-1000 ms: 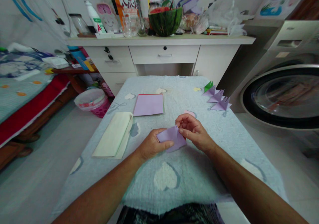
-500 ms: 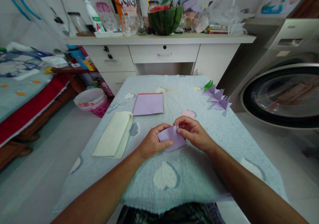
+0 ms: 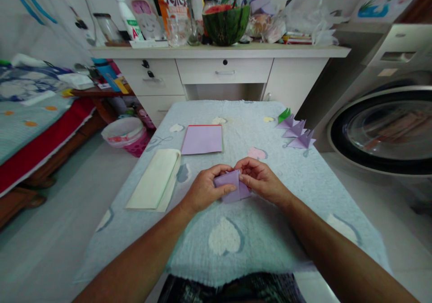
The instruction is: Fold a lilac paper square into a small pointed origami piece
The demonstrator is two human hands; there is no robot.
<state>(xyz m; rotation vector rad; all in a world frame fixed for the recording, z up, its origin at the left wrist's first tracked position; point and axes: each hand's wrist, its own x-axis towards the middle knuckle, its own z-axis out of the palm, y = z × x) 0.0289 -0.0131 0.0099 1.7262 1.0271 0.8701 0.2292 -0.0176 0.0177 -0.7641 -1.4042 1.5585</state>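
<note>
Left hand [image 3: 202, 190] thumb now pressing folded purple paper [image 3: 232, 190] narrower.

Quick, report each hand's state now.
Left hand: closed, gripping the purple paper.
Right hand: closed, pinching the same purple paper.

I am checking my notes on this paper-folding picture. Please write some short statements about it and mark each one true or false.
1. The left hand and the right hand both hold a folded purple paper. True.
2. The flat purple sheets lie to the right of the hands. False: the flat purple sheets lie beyond the hands, slightly to the left.
3. Several folded purple pieces lie near the right edge of the table. True.
4. The half watermelon stands on the floor. False: the half watermelon stands on the desk.
5. A washing machine stands right of the table. True.
</note>
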